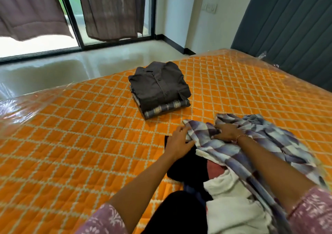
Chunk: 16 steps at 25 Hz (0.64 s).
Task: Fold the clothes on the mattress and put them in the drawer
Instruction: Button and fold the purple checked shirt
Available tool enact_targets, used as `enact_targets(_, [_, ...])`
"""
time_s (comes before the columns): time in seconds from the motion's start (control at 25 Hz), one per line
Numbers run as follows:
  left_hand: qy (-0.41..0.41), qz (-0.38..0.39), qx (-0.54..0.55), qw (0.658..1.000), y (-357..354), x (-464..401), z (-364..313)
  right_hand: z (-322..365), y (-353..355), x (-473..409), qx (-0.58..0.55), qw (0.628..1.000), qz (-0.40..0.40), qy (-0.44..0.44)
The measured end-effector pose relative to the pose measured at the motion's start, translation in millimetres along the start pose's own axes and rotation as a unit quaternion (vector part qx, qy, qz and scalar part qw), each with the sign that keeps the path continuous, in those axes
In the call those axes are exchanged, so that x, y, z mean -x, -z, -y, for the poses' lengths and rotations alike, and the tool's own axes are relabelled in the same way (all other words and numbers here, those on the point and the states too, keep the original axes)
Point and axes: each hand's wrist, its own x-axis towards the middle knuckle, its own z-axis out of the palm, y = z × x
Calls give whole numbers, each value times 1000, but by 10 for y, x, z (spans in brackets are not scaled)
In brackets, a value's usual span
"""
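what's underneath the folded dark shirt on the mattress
The dark shirt tops a folded stack: a plaid garment's edge shows at the bottom, with slivers of another layer between. How many pieces lie between is covered.

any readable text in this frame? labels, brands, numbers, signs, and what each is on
No readable text anywhere in the head view.
Wall switch plate: any markings too small and blurred to read.
Folded dark shirt on the stack: no tag or label showing.
Checked shirt under both hands: pattern only, no print.
Orange mattress: quilted lattice only, no brand visible through its plastic wrap.
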Motion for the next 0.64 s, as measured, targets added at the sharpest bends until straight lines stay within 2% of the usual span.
enact_targets(0.12, [14, 15, 32, 999, -103, 53, 26, 207, -46, -21, -94, 984, -150, 3])
enact_targets(0.2, [31, -8, 94, 995, -48, 35, 13, 549, 38, 33, -163, 950, -261, 48])
enact_targets(0.24, [46, -35, 138, 989, -12, -2, -15, 759, 93, 100, -204, 931, -288, 93])
enact_targets(0.32, [61, -96, 246, 963, 44, -100, -133, 1158, 170, 283, -288, 893, -290, 189])
enact_targets(0.36, [80, -121, 321, 936, 48, -102, -215, 1291, 185, 380, -313, 881, -283, 216])
enact_targets(0.48, [169, -122, 568, 796, 59, -37, -473, 1387, 197, 647, -348, 872, -247, 241])
enact_targets(0.52, [177, -120, 603, 769, 101, -12, -504, 1334, 233, 744, -325, 881, -247, 242])
enact_targets(0.6, [170, -129, 623, 753, 307, 39, -466, 1085, 295, 921, -189, 928, -213, 239])
enact_targets(0.64, [163, -137, 635, 742, 453, 45, -375, 904, 299, 1008, -126, 954, -165, 218])
